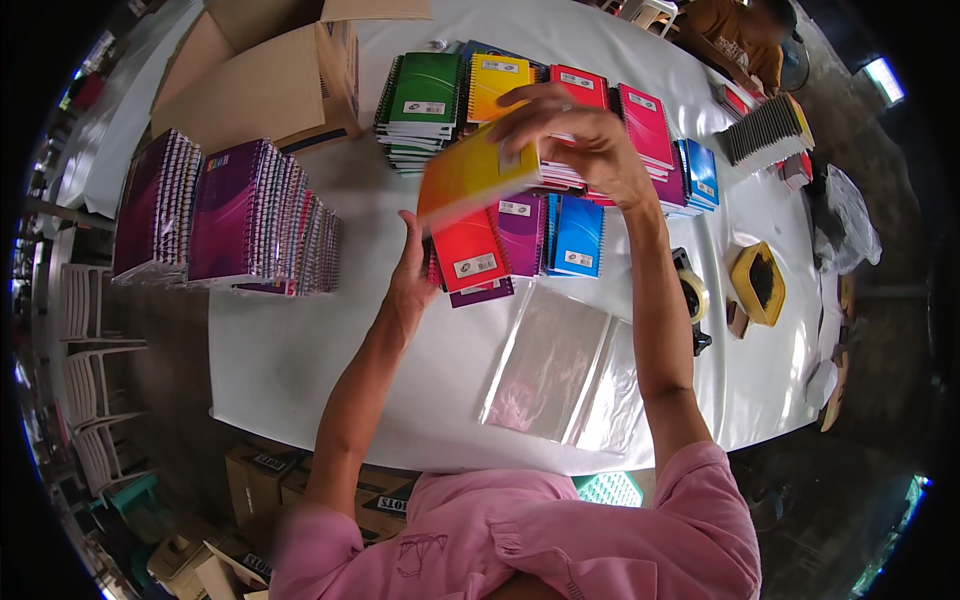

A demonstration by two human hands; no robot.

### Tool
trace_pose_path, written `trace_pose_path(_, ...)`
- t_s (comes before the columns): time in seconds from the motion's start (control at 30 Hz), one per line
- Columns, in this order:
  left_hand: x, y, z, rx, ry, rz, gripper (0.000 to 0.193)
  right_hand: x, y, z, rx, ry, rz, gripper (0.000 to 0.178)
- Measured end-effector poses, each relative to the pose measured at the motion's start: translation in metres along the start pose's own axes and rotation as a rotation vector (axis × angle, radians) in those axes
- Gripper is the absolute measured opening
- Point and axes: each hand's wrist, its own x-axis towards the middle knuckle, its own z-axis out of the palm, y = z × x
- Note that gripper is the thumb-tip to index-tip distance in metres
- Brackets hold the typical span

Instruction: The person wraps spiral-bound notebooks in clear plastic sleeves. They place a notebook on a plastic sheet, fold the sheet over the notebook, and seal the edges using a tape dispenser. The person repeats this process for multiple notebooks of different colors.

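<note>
My right hand grips a yellow spiral notebook from above, blurred by motion and tilted. Below it, my left hand is at the left edge of a red notebook, thumb raised and the other fingers hidden behind it. Part of a purple notebook shows under the red one. Beyond my hands stand stacks of green, yellow, red and pink notebooks. Nearer lie a purple notebook and a blue notebook.
Clear plastic sleeves lie on the white-covered table. Wrapped purple notebooks and an open carton are at left. A tape dispenser, yellow container and notebook stack stand right; another person sits beyond.
</note>
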Motion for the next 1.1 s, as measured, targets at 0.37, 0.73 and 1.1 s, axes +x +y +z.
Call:
trace_pose_path(0.37, -0.043, 0.022, -0.028, -0.323, -0.017, -0.084, 0.045, 0.041, 0.113, 0.096, -0.877, 0.205, 0.064, 0.041)
trace_pose_path(0.73, -0.031, 0.026, -0.025, -0.182, -0.060, 0.017, 0.054, -0.048, -0.003, 0.110, -0.620, -0.060, -0.074, 0.035)
trace_pose_path(1.1, -0.011, 0.004, -0.024, -0.250, 0.001, -0.073, 0.059, 0.025, 0.092, 0.097, -0.936, 0.317, 0.050, 0.044)
